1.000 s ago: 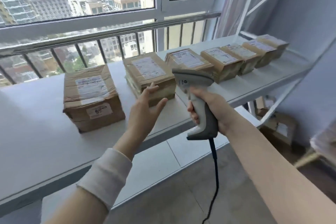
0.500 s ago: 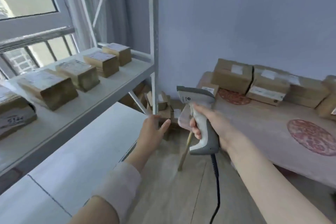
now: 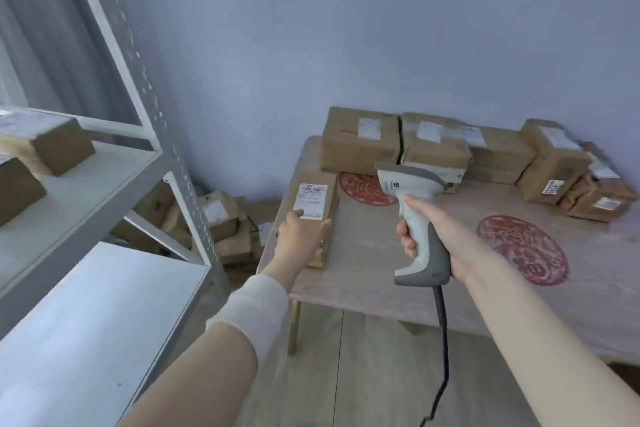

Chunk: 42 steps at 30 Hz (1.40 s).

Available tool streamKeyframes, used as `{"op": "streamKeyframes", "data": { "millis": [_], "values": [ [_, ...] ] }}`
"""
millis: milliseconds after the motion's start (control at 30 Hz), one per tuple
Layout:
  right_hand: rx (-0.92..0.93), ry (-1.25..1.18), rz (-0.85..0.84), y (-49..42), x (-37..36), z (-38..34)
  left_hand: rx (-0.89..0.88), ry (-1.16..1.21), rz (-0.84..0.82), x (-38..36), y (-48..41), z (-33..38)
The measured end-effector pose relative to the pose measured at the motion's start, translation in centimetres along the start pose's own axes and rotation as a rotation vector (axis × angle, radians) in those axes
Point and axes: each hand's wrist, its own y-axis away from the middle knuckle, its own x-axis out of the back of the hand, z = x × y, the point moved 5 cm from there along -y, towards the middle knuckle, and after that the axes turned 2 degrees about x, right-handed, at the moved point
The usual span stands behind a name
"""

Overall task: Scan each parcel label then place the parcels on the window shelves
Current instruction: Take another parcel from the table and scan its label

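Parcels in brown cardboard stand in a row along the back of a table, against the wall, most showing a white sticker. One slim parcel lies apart from them at the table's left edge, its label facing up. The person's left hand rests on its near end, fingers fairly straight and spread, thumb out toward the right edge. It lies on the cardboard rather than curling round it. The right hand is wrapped tight round the grip of a grey-and-white scanner, held upright above the table just right of that parcel, its cable hanging down. To the left, metal shelves carry two more boxes, and other packages are heaped on the floor beneath.
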Motion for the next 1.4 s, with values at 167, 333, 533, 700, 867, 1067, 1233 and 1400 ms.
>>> {"op": "streamKeyframes", "data": {
  "millis": [167, 333, 533, 700, 867, 1067, 1233, 1400],
  "values": [
    [-0.039, 0.000, 0.047, -5.9, 0.5, -1.0, 0.173, -0.006, 0.019, 0.5, -7.7, -1.7],
    [-0.108, 0.000, 0.053, -11.4, 0.1, 0.0, 0.412, 0.148, -0.039, -0.4, -12.2, -6.5],
    [-0.171, 0.009, 0.015, -16.9, -0.9, 2.3, 0.513, 0.555, -0.091, -2.8, -14.9, -9.6],
    [-0.220, 0.024, -0.015, -19.3, -1.6, 3.6, 0.533, 0.734, -0.166, -3.3, -15.8, -10.1],
    [-0.225, 0.010, -0.031, -20.3, -2.1, 4.0, 0.533, 0.772, -0.121, -3.6, -15.7, -10.2],
    [-0.222, 0.026, -0.028, -19.9, -2.0, 3.6, 0.525, 0.800, -0.084, -4.1, -15.2, -10.1],
    [-0.190, 0.016, 0.025, -18.4, -0.5, 2.3, 0.488, 0.757, -0.111, -5.3, -14.5, -9.6],
    [-0.149, -0.017, 0.094, -16.5, 3.2, 0.0, 0.412, 0.848, -0.136, -8.1, -13.6, -5.7]
  ]
}}
